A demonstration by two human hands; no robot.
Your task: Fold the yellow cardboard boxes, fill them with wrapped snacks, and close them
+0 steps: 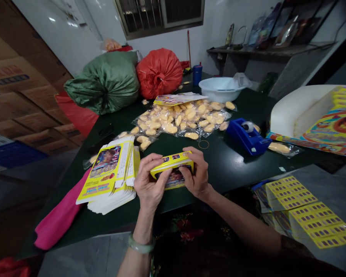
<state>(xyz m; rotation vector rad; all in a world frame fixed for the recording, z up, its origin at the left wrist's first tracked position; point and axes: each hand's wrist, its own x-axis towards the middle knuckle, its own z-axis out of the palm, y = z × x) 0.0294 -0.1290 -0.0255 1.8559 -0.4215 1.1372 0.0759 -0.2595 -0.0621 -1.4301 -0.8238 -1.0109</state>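
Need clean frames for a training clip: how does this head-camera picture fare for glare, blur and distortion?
In the head view, the wide lens bows the walls; glare marks the white wall and plastic bags; the left hand and right hand on the yellow carton look sharp; a pixelated patch covers the printed flat cartons.

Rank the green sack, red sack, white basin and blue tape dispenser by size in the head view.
1. Green sack
2. Red sack
3. White basin and blue tape dispenser: they look about alike, and the dispenser sits nearer the camera, so I won't rank them.
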